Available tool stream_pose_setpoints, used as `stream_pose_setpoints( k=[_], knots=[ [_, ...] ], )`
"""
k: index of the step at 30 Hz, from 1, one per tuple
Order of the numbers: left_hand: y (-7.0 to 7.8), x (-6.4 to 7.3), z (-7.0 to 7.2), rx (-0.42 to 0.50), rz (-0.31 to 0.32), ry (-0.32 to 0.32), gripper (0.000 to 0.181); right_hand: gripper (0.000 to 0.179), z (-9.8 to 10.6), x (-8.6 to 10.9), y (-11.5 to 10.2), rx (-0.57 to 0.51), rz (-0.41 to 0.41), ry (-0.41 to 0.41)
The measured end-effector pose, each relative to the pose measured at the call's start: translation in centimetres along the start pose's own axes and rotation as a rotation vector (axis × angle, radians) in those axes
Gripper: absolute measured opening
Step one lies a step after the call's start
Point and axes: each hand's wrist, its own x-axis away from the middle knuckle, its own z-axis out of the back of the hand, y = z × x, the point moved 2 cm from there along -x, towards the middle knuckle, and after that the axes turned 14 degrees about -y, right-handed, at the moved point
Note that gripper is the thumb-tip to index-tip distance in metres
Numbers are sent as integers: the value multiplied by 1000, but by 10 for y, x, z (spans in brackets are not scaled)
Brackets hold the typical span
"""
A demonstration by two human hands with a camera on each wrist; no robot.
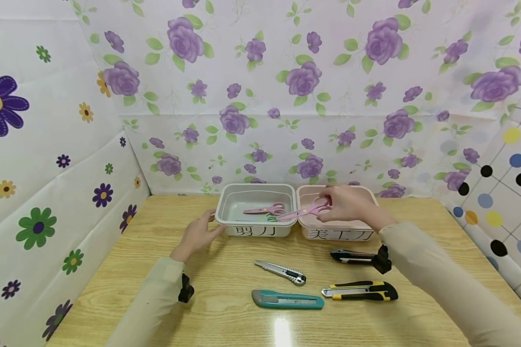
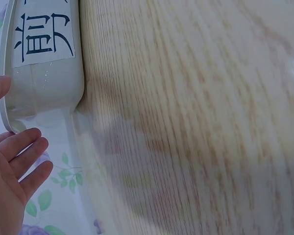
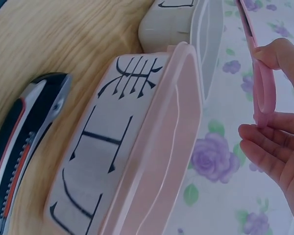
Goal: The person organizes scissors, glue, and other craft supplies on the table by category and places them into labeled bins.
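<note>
Near the left end of the white bin (image 1: 226, 205), my left hand (image 1: 198, 236) touches the rim with its thumb in front and fingers loosely extended at the side. My right hand (image 1: 345, 205) pinches pink scissors (image 1: 316, 208) by the handle loops, with thumb and fingers around them in the right wrist view. Their blades point left, crossing over the white bin's right rim. A second pair of pink scissors (image 1: 265, 209) lies inside that bin, beside a green-striped item (image 1: 271, 218). The pink bin (image 1: 305, 229) stands right under my right hand.
Several utility knives lie on the wooden table (image 1: 156, 289): a silver one (image 1: 282, 272), a teal one (image 1: 288, 300), a yellow-black one (image 1: 360, 290) and a black one (image 1: 351, 256) partly behind my right wrist. Flowered cloth (image 1: 260, 144) hangs close behind the bins.
</note>
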Motion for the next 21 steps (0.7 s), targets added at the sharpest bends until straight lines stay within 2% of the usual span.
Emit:
stream_pose_setpoints(
  k=[7, 16, 21],
  knots=[
    [-3, -1, -1, -6, 23, -3, 64, 36, -2, -18, -2, -8, 20, 59],
    [-3, -1, -2, -3, 24, -9, 65, 26, -10, -38, -6, -33, 18, 65],
    [-2, -1, -1, -6, 19, -6, 64, 24, -18, -49, -7, -5, 17, 91]
  ],
)
